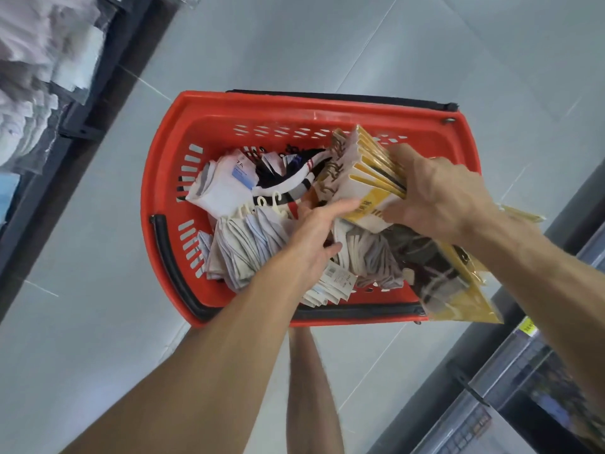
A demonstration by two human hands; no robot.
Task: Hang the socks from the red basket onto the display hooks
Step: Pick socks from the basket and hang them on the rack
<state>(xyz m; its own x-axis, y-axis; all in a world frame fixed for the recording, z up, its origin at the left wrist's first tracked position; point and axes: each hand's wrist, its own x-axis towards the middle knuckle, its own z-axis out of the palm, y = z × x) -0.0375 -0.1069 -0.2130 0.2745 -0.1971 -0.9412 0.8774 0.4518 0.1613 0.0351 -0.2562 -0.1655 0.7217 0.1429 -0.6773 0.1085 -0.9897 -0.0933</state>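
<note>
- The stack of sock packs (363, 178) is held just above the heap at the right side of the red basket (163, 165), which stands on the floor (98, 322); more socks (245, 250) lie loose in the basket beneath it
- The right hand (438, 194) is clamped on the stack's far edge, its fingers (404, 155) curled over the top and the thumb underneath; the left hand (311, 237) is laid against the near lower edge with its fingers (340, 204) straight, gripping nothing
- The step in hand is judged to be the lifting out of this stack; since the packs are fanned apart at the top, they are best squared between both hands first, so that none slips back
- A straight upward lift is advised, as the small pale hangers (271, 201) on the socks below could be snagged and dragged along
- A clear bag of dark socks (438, 276) is draped over the near right rim under the right forearm and could be swept out by a careless pull
- Open floor is seen beyond the basket and to its left, up to a dark rack of pale goods (39, 77)
- A shelf edge (523, 371) lies close on the right, so little room is left there for the right elbow
- The display hooks cannot be made out, and nothing is judged hung from this stack yet
</note>
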